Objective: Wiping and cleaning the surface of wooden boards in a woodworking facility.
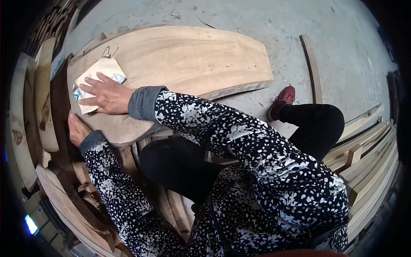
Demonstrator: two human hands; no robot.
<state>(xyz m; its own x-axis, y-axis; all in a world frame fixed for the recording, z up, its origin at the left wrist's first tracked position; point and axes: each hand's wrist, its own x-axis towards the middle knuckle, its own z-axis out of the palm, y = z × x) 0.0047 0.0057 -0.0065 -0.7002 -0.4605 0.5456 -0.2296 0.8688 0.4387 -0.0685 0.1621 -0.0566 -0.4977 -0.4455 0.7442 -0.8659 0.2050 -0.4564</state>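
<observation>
A wide, pale wooden slab with curved, natural edges lies in front of me. Near its left end rests a pale sheet of paper with blue printing, which looks like the back of sandpaper. My right hand presses flat on this sheet, its fingers spread and pointing left. Lower down, my left hand rests against the slab's left edge with its fingers stretched out. Whatever its fingertips and thumb touch is partly hidden. A dark curved pencil mark shows on the wood just beyond the paper.
Upright boards and rough planks crowd the left side. Long timber strips are stacked at the right. A single wooden batten lies on the grey concrete floor, beyond my red shoe.
</observation>
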